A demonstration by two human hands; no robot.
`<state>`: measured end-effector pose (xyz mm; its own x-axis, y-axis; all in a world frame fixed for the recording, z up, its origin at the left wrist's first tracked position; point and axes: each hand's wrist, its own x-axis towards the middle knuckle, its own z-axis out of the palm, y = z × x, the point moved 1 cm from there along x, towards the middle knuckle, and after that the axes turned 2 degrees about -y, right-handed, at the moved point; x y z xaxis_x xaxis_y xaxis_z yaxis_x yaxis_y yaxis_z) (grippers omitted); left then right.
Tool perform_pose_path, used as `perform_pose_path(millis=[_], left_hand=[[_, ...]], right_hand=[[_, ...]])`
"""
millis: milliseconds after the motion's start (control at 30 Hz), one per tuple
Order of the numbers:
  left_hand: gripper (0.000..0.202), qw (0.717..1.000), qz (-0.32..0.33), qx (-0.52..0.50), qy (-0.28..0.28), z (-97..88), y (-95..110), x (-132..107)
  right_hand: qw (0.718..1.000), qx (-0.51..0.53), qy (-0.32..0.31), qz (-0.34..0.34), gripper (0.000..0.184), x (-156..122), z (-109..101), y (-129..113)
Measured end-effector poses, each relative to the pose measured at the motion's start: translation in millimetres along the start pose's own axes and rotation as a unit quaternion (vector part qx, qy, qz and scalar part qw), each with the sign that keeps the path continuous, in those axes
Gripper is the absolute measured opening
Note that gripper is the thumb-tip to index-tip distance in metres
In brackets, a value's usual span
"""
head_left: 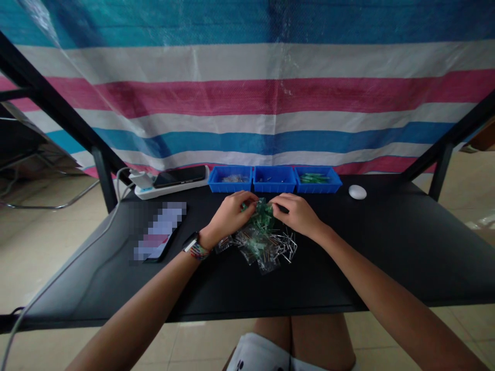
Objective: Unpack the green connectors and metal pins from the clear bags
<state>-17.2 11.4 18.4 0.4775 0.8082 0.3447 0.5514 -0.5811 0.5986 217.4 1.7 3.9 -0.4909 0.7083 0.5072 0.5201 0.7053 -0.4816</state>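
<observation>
My left hand (234,212) and my right hand (297,212) are both closed, pinching opposite sides of the top of a clear plastic bag (263,216) with green pieces in it. The bag is held between them over the black table, just in front of the bins. Below it lies a heap of small clear bags (266,260). Loose silvery metal pins (286,247) spill out on the right of the heap. The green pieces are too small to make out exactly. My fingertips partly hide the bag's edges.
Three blue bins stand behind my hands: the left bin (230,188) holds clear bits, the middle bin (274,188) a few small pieces, the right bin (319,188) green pieces. Around them are a white mouse (357,192), power strip (170,190), dark phone (180,176) and lit phone (160,232).
</observation>
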Motion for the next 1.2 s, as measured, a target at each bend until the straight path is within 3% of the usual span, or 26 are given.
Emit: perform_pose_path(millis=[133,233,367,500,700,867,1033,1133,1200], left_hand=[[0.036,0.999,0.007,-0.036,-0.011,-0.8,8,-1],[0.044,0.997,-0.015,-0.073,-0.003,1.6,8,-1],[0.037,0.986,-0.026,-0.163,0.01,6.8,2,1],[0.033,0.969,-0.046,-0.242,0.023,6.3,3,3],[0.033,0.948,-0.072,-0.31,-0.004,0.5,12,1],[0.031,0.935,-0.073,-0.346,-0.012,-3.1,15,1],[0.029,0.929,-0.094,-0.359,0.011,-5.7,13,3],[0.05,0.927,-0.114,-0.356,-0.012,-5.1,9,3],[0.065,0.926,-0.13,-0.352,-0.05,-3.5,7,3]], right_hand=[[0.977,0.164,0.083,0.112,0.035,2,6,1],[0.946,0.26,0.121,0.151,0.043,4,12,-2],[0.901,0.37,0.13,0.186,0.043,4,19,-9],[0.886,0.392,0.144,0.199,0.04,3,20,-11],[0.853,0.464,0.087,0.22,0.04,3,23,-9],[0.845,0.484,0.07,0.218,0.039,5,23,-13],[0.849,0.472,0.124,0.201,0.034,5,18,-17],[0.866,0.44,0.157,0.179,0.024,4,15,-19],[0.895,0.39,0.164,0.144,0.013,3,11,-22]])
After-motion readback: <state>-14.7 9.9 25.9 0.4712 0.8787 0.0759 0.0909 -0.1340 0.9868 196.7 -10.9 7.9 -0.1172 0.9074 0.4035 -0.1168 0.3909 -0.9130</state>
